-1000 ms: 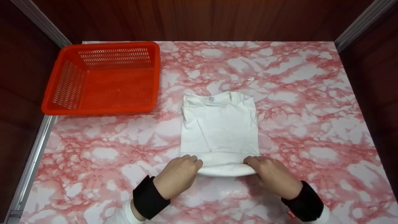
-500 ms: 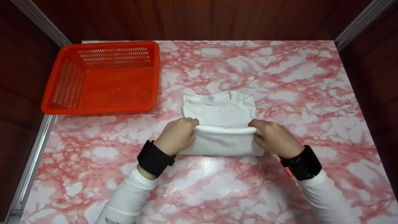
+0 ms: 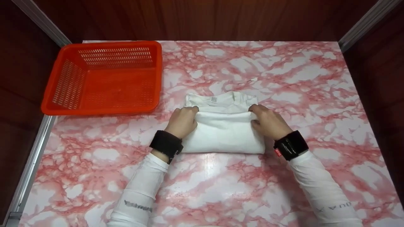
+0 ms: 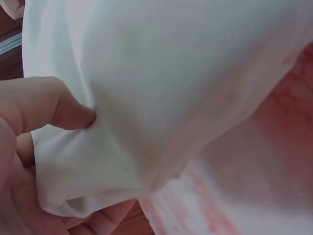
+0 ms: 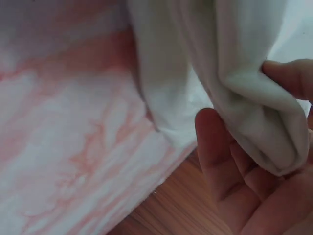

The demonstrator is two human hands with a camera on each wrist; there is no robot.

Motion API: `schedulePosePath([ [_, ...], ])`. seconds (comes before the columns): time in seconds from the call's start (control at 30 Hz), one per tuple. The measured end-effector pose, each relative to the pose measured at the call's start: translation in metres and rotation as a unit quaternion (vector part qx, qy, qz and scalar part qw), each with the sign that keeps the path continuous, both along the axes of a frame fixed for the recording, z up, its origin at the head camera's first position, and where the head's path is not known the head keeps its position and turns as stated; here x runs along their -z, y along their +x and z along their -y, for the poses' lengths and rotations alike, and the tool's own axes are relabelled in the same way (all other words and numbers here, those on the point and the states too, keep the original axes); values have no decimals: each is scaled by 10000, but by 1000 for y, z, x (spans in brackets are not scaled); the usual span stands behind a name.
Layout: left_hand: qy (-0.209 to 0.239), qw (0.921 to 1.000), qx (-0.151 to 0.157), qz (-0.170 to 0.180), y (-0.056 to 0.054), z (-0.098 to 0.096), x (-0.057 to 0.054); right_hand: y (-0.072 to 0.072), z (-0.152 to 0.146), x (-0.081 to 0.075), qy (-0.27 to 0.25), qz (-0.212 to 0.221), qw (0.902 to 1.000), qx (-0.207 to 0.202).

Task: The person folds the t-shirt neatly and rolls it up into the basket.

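Observation:
A white T-shirt (image 3: pixel 225 135) lies in the middle of the table, its lower part folded up over the body. The neckline with a small printed label (image 3: pixel 213 99) shows beyond the fold. My left hand (image 3: pixel 183 121) pinches the folded edge at its left corner, and my right hand (image 3: pixel 268 121) pinches the same edge at the right corner. In the left wrist view the thumb (image 4: pixel 73 110) presses on the cloth with the fingers beneath it. The right wrist view shows layered cloth (image 5: pixel 249 107) caught between thumb and fingers.
An orange-red plastic basket (image 3: pixel 102 111) with slotted sides stands at the back left of the pink-and-white marbled table (image 3: pixel 300 78). Dark wood panels (image 3: pixel 202 19) rise behind the table and along both sides.
Both hands have carried the shirt's lower edge away from the body, up toward the neckline, folding the lower part over. The basket has not moved.

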State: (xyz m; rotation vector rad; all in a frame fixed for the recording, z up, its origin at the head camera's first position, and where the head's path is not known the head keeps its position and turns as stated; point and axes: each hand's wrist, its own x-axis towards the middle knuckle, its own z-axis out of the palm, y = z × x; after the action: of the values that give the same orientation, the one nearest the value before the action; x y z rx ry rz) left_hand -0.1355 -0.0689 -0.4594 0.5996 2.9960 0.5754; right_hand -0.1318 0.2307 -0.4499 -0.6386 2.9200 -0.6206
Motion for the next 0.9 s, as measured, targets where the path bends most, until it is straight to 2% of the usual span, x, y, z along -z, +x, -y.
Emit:
schedulePosePath([
  [0.13, -243, 9994, -236, 22, -6, -1, 13, -9, -2, 16, 64, -91, 9999, 62],
  [0.3, -64, 9980, -626, -112, -6, 1, 27, -13, -4, 30, -55, -361, 9992, 177],
  [0.47, -4, 9956, -764, -550, -2, 3, 28, -7, -2, 31, -42, -1084, 9941, 18],
  [0.57, -66, 9943, -653, -836, 3, 3, 24, 2, 0, 27, 18, -1469, 9891, -101],
  [0.67, -152, 9928, -426, -1109, 13, 3, 19, 13, 3, 24, -17, -1598, 9869, -243],
  [0.8, -169, 9912, 1, -1311, 31, 4, 13, 28, 6, 20, -274, -1651, 9842, -574],
  [0.9, -154, 9905, 306, -1334, 45, 5, 9, 41, 8, 17, -360, -1733, 9809, -804],
])
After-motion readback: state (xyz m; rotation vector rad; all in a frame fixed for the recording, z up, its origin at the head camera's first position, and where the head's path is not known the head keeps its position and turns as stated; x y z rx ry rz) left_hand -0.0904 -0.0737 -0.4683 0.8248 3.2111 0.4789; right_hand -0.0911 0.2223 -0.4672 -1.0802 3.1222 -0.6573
